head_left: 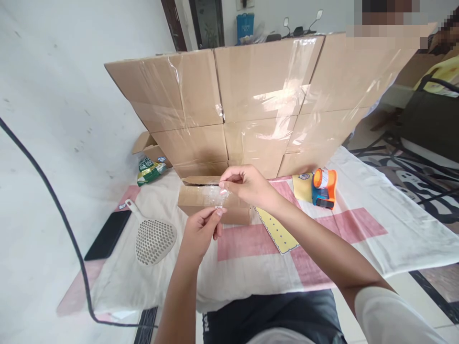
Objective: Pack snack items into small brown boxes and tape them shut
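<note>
A small cardboard box [201,209] lies in front of me on the cloth, with a flap along its far edge slightly raised. Clear tape [213,195] shines across its top. My right hand [247,185] is closed in a pinch above the far side of the box, on the tape's upper end. Nearer to me, my left hand [205,230] pinches the lower end at the box's front edge. Part of the box is hidden behind both hands.
A taped cardboard panel [258,95] stands behind the box. To the left lie a white slotted scoop [156,240], a black phone-like slab [108,235] and a green bag [150,170]. An orange-and-blue tape dispenser [324,188] and yellow card [281,234] are right.
</note>
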Motion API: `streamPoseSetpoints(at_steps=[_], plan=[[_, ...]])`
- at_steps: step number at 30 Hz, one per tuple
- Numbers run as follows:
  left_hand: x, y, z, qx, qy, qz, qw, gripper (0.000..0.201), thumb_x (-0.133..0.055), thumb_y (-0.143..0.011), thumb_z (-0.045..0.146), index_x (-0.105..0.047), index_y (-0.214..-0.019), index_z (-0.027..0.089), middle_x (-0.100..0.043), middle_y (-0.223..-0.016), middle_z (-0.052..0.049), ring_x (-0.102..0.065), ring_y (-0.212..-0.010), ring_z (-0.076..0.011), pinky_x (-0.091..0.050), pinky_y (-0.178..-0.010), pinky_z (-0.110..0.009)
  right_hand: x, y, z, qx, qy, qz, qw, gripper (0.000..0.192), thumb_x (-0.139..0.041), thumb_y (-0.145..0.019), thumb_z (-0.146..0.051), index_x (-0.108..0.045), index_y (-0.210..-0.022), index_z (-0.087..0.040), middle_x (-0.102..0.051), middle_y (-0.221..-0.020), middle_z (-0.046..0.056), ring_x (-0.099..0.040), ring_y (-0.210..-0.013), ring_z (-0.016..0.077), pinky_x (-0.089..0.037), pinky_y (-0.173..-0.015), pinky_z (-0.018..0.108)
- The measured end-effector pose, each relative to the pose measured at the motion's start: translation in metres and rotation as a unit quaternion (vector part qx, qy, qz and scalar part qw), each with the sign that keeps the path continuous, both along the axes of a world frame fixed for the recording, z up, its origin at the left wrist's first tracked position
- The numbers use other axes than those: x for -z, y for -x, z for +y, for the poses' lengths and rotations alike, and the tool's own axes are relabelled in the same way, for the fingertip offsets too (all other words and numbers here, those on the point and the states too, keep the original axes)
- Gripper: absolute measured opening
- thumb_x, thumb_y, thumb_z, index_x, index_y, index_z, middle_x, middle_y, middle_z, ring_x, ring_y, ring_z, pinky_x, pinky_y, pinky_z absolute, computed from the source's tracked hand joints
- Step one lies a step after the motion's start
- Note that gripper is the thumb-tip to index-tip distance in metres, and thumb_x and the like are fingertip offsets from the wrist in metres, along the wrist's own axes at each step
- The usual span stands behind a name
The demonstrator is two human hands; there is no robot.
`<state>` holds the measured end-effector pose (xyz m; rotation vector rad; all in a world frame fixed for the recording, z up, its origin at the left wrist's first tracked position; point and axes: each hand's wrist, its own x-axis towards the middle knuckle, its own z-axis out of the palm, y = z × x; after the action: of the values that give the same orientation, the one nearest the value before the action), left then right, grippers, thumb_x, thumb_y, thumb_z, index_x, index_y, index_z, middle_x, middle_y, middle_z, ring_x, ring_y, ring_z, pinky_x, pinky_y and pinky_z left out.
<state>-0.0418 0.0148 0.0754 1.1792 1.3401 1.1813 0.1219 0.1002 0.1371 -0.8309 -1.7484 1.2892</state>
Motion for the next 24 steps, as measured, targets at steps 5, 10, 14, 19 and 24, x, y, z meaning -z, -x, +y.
streamPoseSetpoints(at_steps=[5, 10, 14, 19, 24], plan=[[0.001, 0.001, 0.005, 0.008, 0.043, -0.012, 0.999, 0.045, -0.072, -0.079, 0.055, -0.074, -0.095, 0.013, -0.054, -0.048, 0.003, -0.046, -0.046, -0.0095, -0.037, -0.047, -0.021, 0.012, 0.006, 0.008, 0.024, -0.092, -0.025, 0.995, 0.013, -0.062, -0.086, -0.019, -0.065, -0.074, -0.017, -0.067, -0.07, -0.001, -0.055, -0.064, 0.0099, -0.039, -0.062, 0.024], [0.004, 0.004, 0.007, -0.016, 0.045, 0.001, 0.999, 0.048, -0.076, -0.074, 0.055, -0.07, -0.098, 0.013, -0.054, -0.048, 0.003, -0.045, -0.043, -0.01, -0.035, -0.044, -0.022, 0.021, 0.013, 0.016, 0.022, -0.163, -0.066, 0.984, 0.015, -0.058, -0.09, -0.018, -0.062, -0.075, -0.018, -0.059, -0.07, -0.004, -0.052, -0.067, 0.009, -0.037, -0.066, 0.023], [0.002, 0.003, 0.01, -0.071, 0.001, -0.009, 0.997, 0.065, -0.082, -0.072, 0.049, -0.056, -0.125, 0.021, -0.056, -0.048, 0.007, -0.046, -0.04, -0.0108, -0.034, -0.042, -0.019, 0.017, 0.014, 0.021, 0.019, -0.183, -0.075, 0.98, 0.017, -0.056, -0.092, -0.02, -0.059, -0.076, -0.019, -0.058, -0.069, -0.005, -0.05, -0.065, 0.0088, -0.036, -0.066, 0.023], [0.003, 0.002, 0.019, -0.1, -0.029, -0.041, 0.994, 0.045, -0.082, -0.071, 0.046, -0.055, -0.097, 0.021, -0.062, -0.053, 0.004, -0.048, -0.042, -0.0095, -0.036, -0.043, -0.018, 0.009, 0.015, 0.033, 0.028, -0.18, -0.121, 0.976, 0.015, -0.054, -0.094, -0.021, -0.057, -0.08, -0.02, -0.058, -0.071, -0.005, -0.051, -0.067, 0.0098, -0.033, -0.066, 0.024], [0.011, -0.006, 0.027, -0.142, -0.023, -0.054, 0.988, 0.048, -0.083, -0.067, 0.042, -0.049, -0.096, 0.022, -0.069, -0.059, 0.001, -0.047, -0.039, -0.0088, -0.038, -0.043, -0.019, 0.01, 0.02, 0.052, 0.023, -0.19, -0.213, 0.958, 0.011, -0.053, -0.091, -0.02, -0.058, -0.081, -0.02, -0.062, -0.078, -0.003, -0.052, -0.073, 0.012, -0.031, -0.066, 0.025]])
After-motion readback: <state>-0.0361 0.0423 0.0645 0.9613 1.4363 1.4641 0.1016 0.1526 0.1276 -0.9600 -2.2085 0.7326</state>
